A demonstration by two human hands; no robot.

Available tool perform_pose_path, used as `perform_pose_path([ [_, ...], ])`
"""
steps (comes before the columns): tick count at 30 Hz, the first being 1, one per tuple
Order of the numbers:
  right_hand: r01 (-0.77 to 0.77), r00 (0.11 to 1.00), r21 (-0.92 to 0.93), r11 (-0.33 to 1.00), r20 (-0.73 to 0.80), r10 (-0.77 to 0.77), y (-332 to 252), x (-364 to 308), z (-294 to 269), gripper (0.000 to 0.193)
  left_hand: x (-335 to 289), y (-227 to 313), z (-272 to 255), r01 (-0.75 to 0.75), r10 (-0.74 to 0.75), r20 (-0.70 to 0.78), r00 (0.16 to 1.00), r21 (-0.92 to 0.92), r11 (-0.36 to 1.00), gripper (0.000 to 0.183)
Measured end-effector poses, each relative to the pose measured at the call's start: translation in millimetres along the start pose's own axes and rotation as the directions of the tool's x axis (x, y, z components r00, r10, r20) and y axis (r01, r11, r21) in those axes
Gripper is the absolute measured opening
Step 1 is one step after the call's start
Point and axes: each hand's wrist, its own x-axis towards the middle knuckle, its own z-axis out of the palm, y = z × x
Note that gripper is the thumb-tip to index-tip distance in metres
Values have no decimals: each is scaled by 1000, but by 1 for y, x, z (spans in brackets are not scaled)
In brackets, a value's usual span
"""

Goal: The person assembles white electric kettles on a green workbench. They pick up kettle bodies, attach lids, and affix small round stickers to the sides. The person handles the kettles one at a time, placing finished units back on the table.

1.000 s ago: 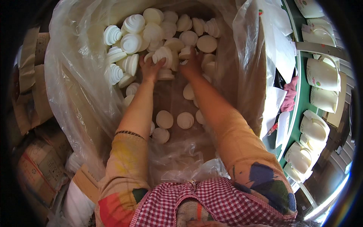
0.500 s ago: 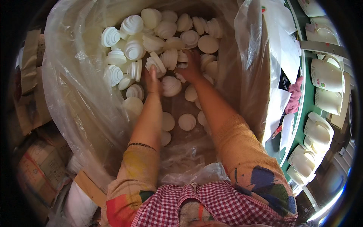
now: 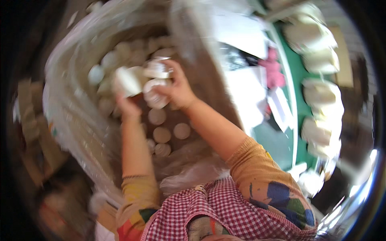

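Motion blur softens the whole head view, so fine detail on the small white pieces is hard to read. Both hands work inside a large bag of clear plastic sheeting [image 3: 68, 100] that lines a deep container and holds many white ceramic cups [image 3: 161, 134], most of them lying base-up as pale round discs on the bag's floor.

The left hand [image 3: 128, 107] is raised from the pile and is closed around one white cup [image 3: 128, 80]. That cup lies tilted, its long axis running from lower right to upper left, with what seems to be the wider end toward the upper left; whether that end is the mouth or the base cannot be told through the blur.

The right hand [image 3: 177, 90] curls its fingers around a small cluster of white cups [image 3: 157, 82], at least two, one above the other; the upper one lies roughly sideways, the lower one shows a rounded face toward the camera. The two hands' loads sit just beside each other, above the cups left in the bag.

Orange, paint-spotted sleeves [image 3: 265, 180] cover both forearms, and a red-and-white checked apron [image 3: 217, 209] fills the lower edge. To the right, a green shelf [image 3: 299, 80] carries a row of larger white ceramic vessels [image 3: 321, 94].
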Motion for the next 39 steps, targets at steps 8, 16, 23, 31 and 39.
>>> perform_pose_path([
  [8,19,993,64,998,-118,-11,-245,-178,-181,92,-50,83,51,-279,118,754,647,89,956,92],
  [16,-307,699,-775,553,-578,-422,-414,-460,-442,75,-268,-1,315,-648,-159,987,-28,104,755,82],
  [23,-825,476,-406,-393,-874,-97,-501,-573,-569,71,-494,-109,533,-808,57,833,-551,-549,216,70],
  [31,-659,508,-487,-573,-850,139,-507,-559,-608,94,-612,-219,617,-497,-414,591,-692,-806,-320,52],
  [39,-687,700,-708,-163,-585,-410,-517,-516,-681,89,-615,-217,616,-661,-310,649,-695,-746,-81,40],
])
